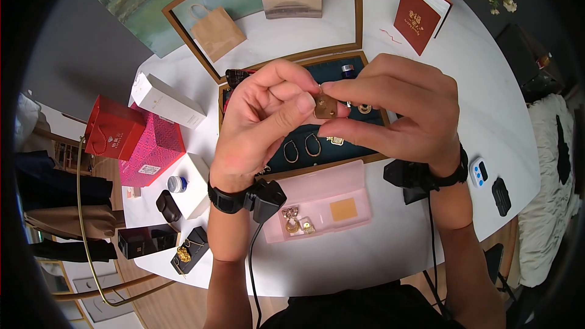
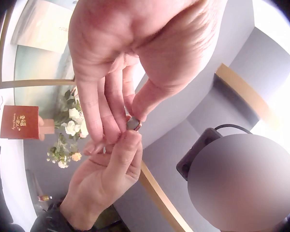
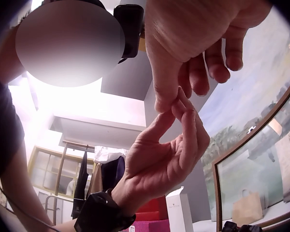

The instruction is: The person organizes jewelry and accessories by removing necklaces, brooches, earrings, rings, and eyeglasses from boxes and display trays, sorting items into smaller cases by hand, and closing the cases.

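Note:
Over the jewellery box point(image 1: 334, 161), my two hands meet at a small brown card point(image 1: 325, 107) with tiny gold-coloured studs on it. My left hand point(image 1: 259, 119) pinches its left side between thumb and index finger. From the right, my right hand point(image 1: 405, 106) has its index fingertip at the card's top edge and its thumb at the lower corner. The left wrist view shows a small grey piece point(image 2: 134, 123) with a reddish edge between the fingertips; in the right wrist view fingers hide it. Hoop earrings point(image 1: 312, 144) lie in the box's dark green lining below.
The box's glass lid point(image 1: 361, 6) stands raised behind. In front lies an open pink case point(image 1: 359, 183) with small jewellery inside. Red bag point(image 1: 114, 127), white boxes point(image 1: 167, 100) and a black tray point(image 1: 194, 254) crowd the left; a red booklet point(image 1: 420, 18) stands at right.

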A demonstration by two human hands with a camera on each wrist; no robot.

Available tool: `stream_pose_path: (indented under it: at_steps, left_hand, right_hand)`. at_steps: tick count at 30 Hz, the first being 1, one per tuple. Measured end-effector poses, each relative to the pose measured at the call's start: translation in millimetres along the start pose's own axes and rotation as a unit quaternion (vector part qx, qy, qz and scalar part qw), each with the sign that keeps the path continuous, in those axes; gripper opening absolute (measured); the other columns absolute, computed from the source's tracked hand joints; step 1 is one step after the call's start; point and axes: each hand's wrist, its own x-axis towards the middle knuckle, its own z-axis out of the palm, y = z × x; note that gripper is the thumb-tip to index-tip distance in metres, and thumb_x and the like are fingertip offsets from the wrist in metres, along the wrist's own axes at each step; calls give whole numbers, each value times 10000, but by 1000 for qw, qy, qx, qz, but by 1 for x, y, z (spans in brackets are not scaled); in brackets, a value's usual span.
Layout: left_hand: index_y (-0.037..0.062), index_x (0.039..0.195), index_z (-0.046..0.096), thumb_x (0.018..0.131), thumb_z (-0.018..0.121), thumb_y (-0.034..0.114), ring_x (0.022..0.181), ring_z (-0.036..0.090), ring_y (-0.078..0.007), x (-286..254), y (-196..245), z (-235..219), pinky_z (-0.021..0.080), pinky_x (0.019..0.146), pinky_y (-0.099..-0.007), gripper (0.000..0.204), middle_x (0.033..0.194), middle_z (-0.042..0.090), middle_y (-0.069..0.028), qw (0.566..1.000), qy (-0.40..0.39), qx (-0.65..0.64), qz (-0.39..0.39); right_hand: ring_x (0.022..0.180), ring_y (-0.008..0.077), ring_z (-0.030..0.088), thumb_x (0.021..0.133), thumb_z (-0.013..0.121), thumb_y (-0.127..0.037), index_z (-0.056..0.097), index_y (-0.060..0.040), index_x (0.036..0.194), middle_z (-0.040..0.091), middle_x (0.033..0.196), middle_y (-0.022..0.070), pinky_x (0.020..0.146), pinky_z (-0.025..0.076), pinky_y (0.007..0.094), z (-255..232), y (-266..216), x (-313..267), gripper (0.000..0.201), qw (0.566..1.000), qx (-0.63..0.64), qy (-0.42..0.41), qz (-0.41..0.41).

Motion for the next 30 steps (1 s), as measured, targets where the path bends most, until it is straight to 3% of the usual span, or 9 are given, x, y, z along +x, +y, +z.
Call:
stream_pose_path:
  at_steps: [11,13,20,25,29,30]
  left_hand:
    - [3,1125,514,956,671,178,1058,688,-278,0,-2,2,541,955,-395,290,1078,684,-210,998,-12,35,42]
    - [-30,1146,589,941,651,20,1047,695,-255,1,-6,-3,559,932,-369,220,1103,693,-199,997,-40,-39,59]
    - [-41,1134,602,935,658,8,1039,702,-266,0,-7,-1,564,937,-385,213,1096,697,-198,995,-16,-78,52]
    - [-41,1112,599,911,680,-18,1006,709,-265,1,-9,-1,577,923,-416,217,1052,699,-190,991,-7,-105,83]
    - [-35,1077,601,877,703,-57,991,710,-262,0,-8,-1,580,922,-422,225,1020,698,-174,990,-11,-114,85]
    - [7,1067,595,860,755,40,983,687,-245,-1,-6,0,581,870,-382,263,1020,669,-157,996,3,-64,67]
  right_hand:
    - [579,126,611,666,904,-131,752,-35,955,676,735,48,479,437,215,-2,0,0,341,1000,-9,8,-9]
    - [578,132,610,652,917,-144,750,-38,945,679,742,50,480,432,218,-2,-2,1,354,1000,-9,8,4]
    - [584,135,615,632,919,-111,745,-37,938,682,748,57,480,436,227,-1,-2,2,360,1000,1,16,1]
    - [574,133,616,685,799,17,759,-21,948,677,741,72,479,442,231,-4,-6,2,269,1000,-13,25,4]
    - [566,129,613,699,771,30,764,-19,939,671,726,64,475,443,232,-3,-5,1,245,1000,-15,23,7]
    - [563,129,611,699,773,31,765,-22,936,666,719,60,475,442,234,-2,-4,1,244,1000,-11,22,1]
